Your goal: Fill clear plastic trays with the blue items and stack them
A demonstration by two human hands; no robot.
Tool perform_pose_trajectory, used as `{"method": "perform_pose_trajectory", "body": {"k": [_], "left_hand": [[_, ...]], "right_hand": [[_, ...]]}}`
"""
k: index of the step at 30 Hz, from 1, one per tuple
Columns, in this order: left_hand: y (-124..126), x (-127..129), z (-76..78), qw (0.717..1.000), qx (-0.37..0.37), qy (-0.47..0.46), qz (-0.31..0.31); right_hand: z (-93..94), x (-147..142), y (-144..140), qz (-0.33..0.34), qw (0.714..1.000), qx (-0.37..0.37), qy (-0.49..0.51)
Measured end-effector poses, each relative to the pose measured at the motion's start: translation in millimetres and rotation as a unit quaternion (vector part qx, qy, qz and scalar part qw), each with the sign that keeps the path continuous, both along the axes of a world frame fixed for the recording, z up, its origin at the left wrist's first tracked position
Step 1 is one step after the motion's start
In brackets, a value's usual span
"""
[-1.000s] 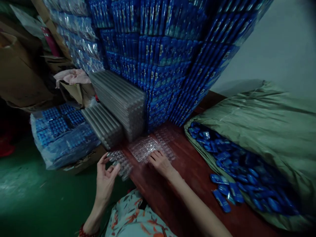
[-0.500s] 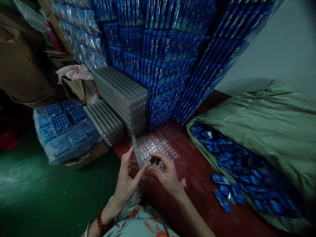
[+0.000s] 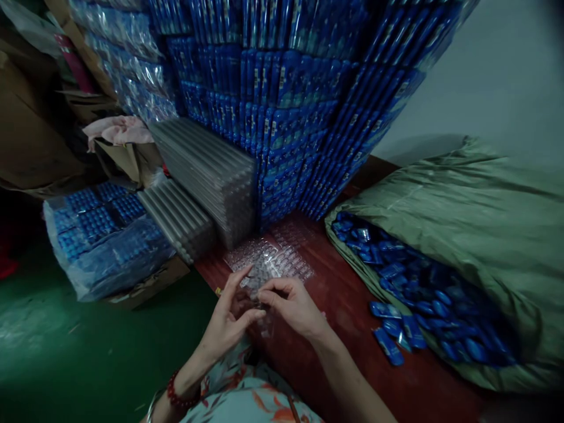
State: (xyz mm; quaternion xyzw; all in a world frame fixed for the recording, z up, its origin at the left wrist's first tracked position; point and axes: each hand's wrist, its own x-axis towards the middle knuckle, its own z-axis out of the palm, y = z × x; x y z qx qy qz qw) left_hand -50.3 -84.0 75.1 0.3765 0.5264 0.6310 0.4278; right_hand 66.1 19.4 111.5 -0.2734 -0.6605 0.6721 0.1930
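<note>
Left hand (image 3: 229, 323) and right hand (image 3: 293, 305) meet low over the near edge of the bench (image 3: 352, 317), fingertips pinched on a clear blister tray (image 3: 259, 305) held between them; grip looks light, thumb against fingers. Step in hand appears to be separating one tray. Just beyond the hands, more clear trays (image 3: 268, 261) lie flat. Farther out, stacked tray bundles (image 3: 207, 176); to the right, a green sack (image 3: 462, 235) spilling blue pieces (image 3: 392, 341). Next move likely calls for a clean peel without bending the thin plastic.

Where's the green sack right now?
In the head view, the green sack lies at right on the red table, blue packets spilling from its mouth, beside the blue stack.
</note>
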Motion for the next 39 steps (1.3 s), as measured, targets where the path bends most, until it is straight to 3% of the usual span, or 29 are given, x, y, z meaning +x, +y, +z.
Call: {"method": "perform_pose_trajectory", "body": {"k": [7, 17, 22, 25, 31, 39], "left_hand": [[2, 3, -1.2, 0.996, 0.025, -0.081, -0.028], [3, 5, -2.3, 0.995, 0.033, -0.073, -0.057], [3, -1, -0.5, 0.984, 0.035, -0.095, -0.147], [3, -2, -1.0, 0.978, 0.034, -0.093, -0.183], [7, 1, -7.7, 0.979, 0.042, -0.061, -0.189], [5, -3, -9.7, 0.974, 0.025, -0.052, -0.22]], "right_hand": [[11.1, 4, -5, -0.018, 0.997, 0.068, -0.037], [9.9, 12, -8, -0.029, 0.997, 0.06, -0.027], [15.2, 22, -8, 0.001, 0.999, 0.047, -0.024], [11.4, 25, -13, -0.014, 0.996, 0.08, -0.044], [2.6, 26, -22, -0.06, 0.985, 0.142, -0.072], [11.3, 33, -21, -0.059, 0.989, 0.12, -0.065]]}}
